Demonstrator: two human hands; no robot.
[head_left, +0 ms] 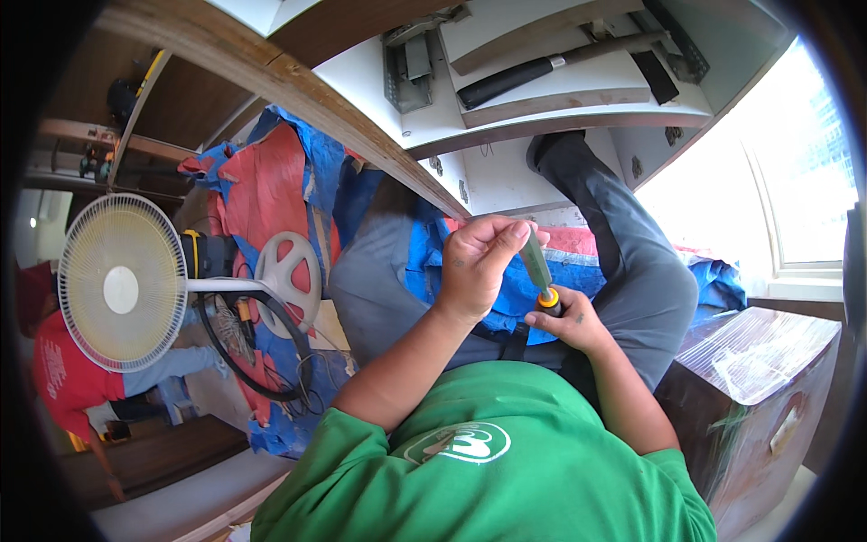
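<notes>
My right hand (578,322) is closed round the black and yellow handle of a chisel (536,266), just in front of my green shirt. Its flat grey-green blade points up and away from me. At the blade's far end my left hand (483,264) is closed, thumb and fingertips against the metal; the fingers behind the blade are partly hidden. Beyond my hands, an open white cabinet (582,137) holds a long tool with a black handle (508,83) lying across wooden strips (578,101).
A standing fan (120,294) with a pale base (287,275) is at left. Behind it a person in a red shirt (77,384) bends over. Blue and red sheeting (271,185) covers the floor. A plastic-wrapped box (759,357) stands at right, below a bright window.
</notes>
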